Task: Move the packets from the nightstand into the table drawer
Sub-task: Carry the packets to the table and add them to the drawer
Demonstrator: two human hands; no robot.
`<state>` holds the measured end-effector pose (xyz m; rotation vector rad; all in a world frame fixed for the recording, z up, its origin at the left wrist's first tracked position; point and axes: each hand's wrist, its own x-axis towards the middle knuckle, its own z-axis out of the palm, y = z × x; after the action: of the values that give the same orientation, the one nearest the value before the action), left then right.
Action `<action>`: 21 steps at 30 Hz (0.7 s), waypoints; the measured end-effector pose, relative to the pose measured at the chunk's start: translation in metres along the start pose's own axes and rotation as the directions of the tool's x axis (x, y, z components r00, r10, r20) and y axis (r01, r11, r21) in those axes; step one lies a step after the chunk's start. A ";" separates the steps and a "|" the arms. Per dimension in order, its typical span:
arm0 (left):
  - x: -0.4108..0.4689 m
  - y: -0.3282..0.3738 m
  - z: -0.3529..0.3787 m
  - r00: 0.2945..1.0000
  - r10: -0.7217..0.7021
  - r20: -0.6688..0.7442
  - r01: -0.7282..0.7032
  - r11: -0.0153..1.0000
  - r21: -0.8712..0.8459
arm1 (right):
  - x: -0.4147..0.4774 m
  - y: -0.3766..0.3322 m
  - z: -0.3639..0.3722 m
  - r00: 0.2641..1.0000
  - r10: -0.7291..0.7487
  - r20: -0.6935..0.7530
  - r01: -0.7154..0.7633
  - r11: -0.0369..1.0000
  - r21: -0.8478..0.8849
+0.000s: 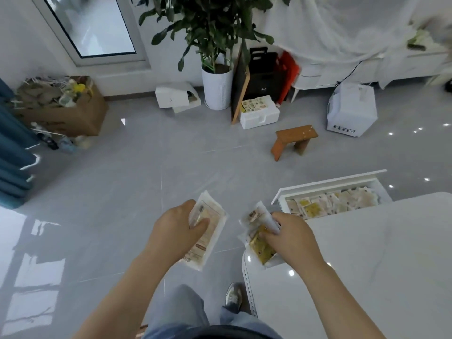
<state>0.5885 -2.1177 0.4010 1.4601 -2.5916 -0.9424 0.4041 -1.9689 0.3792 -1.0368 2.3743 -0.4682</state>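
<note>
My left hand (pixel 177 231) grips a stack of clear packets (pixel 208 241) with beige printed contents, held over the grey floor. My right hand (pixel 291 238) grips another bunch of packets (pixel 259 243), one with a yellow filling, just off the near corner of the white table (pixel 367 265). The table's white drawer (pixel 327 184) stands pulled out beyond my right hand. It holds several packets (pixel 332 203) lying flat. The nightstand is not in view.
A small wooden stool (pixel 293 140) stands on the floor ahead. Behind it are a white potted plant (pixel 216 86), white foam boxes (pixel 259 113), a white appliance (pixel 351 111) and a cardboard box (pixel 63 106) at left. My shoe (pixel 233 297) is beside the table edge.
</note>
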 end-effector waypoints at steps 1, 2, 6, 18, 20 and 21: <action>0.013 0.003 -0.001 1.000 0.006 0.011 -0.006 1.000 0.001 | 0.009 0.001 -0.003 1.000 0.015 -0.004 -0.015 1.000 0.006; 0.026 0.005 -0.002 1.000 0.015 0.023 -0.015 1.000 0.008 | 0.019 0.002 -0.005 0.999 0.031 -0.012 -0.031 0.999 0.013; 0.085 0.006 -0.011 0.996 0.065 0.063 -0.067 0.997 0.026 | 0.063 -0.001 -0.008 0.994 0.109 -0.034 -0.107 0.993 0.043; 0.283 0.024 -0.060 0.885 0.327 0.331 -0.380 0.918 0.110 | 0.186 -0.053 -0.013 0.895 0.419 -0.153 -0.386 0.900 0.204; 0.308 0.034 -0.058 0.853 0.356 0.381 -0.427 0.897 0.116 | 0.193 -0.052 -0.016 0.870 0.468 -0.157 -0.429 0.874 0.228; 0.318 0.040 -0.056 0.836 0.370 0.404 -0.446 0.888 0.110 | 0.197 -0.049 -0.018 0.854 0.496 -0.157 -0.452 0.857 0.247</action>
<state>0.3954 -2.3792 0.3827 0.7267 -3.1699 -0.9975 0.3075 -2.1469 0.3576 -0.2891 2.5890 -0.6397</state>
